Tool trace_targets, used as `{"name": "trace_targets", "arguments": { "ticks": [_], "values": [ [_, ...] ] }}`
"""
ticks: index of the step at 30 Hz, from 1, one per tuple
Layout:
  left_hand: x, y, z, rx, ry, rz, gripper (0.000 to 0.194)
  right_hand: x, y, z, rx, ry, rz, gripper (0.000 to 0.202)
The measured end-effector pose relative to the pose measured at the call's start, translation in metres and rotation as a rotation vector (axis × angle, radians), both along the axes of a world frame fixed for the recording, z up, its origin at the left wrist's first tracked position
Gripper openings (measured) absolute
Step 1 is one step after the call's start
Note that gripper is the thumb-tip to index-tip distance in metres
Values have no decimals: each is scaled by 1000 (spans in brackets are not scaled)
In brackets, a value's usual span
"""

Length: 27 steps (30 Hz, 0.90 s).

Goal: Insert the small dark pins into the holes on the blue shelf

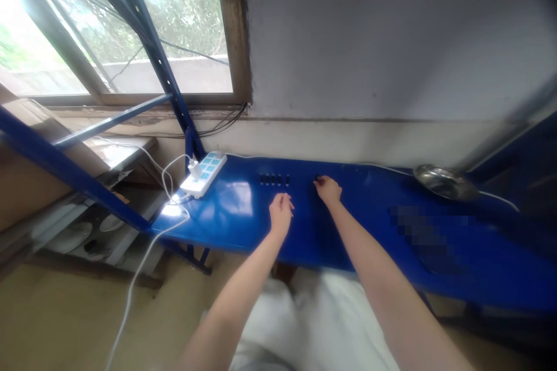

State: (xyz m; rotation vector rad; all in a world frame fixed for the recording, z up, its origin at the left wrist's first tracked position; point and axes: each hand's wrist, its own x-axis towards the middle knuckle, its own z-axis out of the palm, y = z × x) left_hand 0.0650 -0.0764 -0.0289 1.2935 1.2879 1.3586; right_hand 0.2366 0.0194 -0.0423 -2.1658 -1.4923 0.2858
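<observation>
5 small dark pieces point(273, 179) in a row, 1 dark piece point(317, 177) in hand

The 5 sit on the blue table point(300, 237). Right of them, the right hand point(329, 191) pinches the single one between its fingertips. The left hand point(281, 210) is near the row, fingers curled; I cannot tell whether they meet or hold anything. A white power strip point(209, 171) lies left, a shiny metal dish point(446, 181) well right.

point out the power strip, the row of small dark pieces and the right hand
Power strip point(207, 173): head view, middle of its top face.
Row of small dark pieces point(273, 179): head view, on the middle piece.
Right hand point(329, 190): head view, middle of the hand.
</observation>
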Motion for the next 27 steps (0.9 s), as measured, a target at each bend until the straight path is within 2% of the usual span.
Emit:
{"name": "trace_targets", "arguments": {
  "ticks": [3, 6, 10, 14, 17, 23, 27],
  "values": [
    [3, 1, -2, 40, 98, -40, 29, -5, -20, -3, 28, 12, 98, 21],
    [6, 2, -5, 190, 249, -62, 37, -12, -44, -7, 77, 14, 172, 18],
    [9, 2, -6, 332, 465, -140, 47, -22, -69, -11, 271, -131, 288, 21],
    [9, 3, -9, 388, 587, -183, 44, -28, -78, -10, 378, -278, 417, 24],
    [8, 4, -12, 384, 574, -163, 40, -31, -79, -9, 393, -320, 460, 24],
    [8, 6, -19, 271, 392, -40, 22, -33, -82, -6, 403, -279, 578, 28],
    [6, 4, -16, 175, 354, 34, 18, -32, -83, -6, 404, -189, 518, 34]
  ]
}}
